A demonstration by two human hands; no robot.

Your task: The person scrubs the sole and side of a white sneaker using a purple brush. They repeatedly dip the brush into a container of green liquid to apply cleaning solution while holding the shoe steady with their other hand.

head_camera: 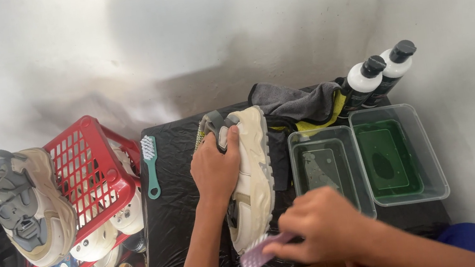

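Note:
A cream chunky sneaker [256, 177] lies on its side on a small table covered in black plastic [177, 210]. My left hand [216, 167] presses on the shoe's upper and grips it near the collar. My right hand [319, 227] holds a purple brush [257, 253] against the sole at the shoe's near end. A teal brush [149, 164] with white bristles lies on the table to the left of the shoe.
Two clear tubs stand to the right: one with murky water [324, 168], one with green liquid [392, 155]. Two white bottles [375, 77] with black caps and a grey-yellow cloth [302, 106] sit behind. A red crate [85, 173] with shoes stands left, a grey-beige sneaker [25, 207] on it.

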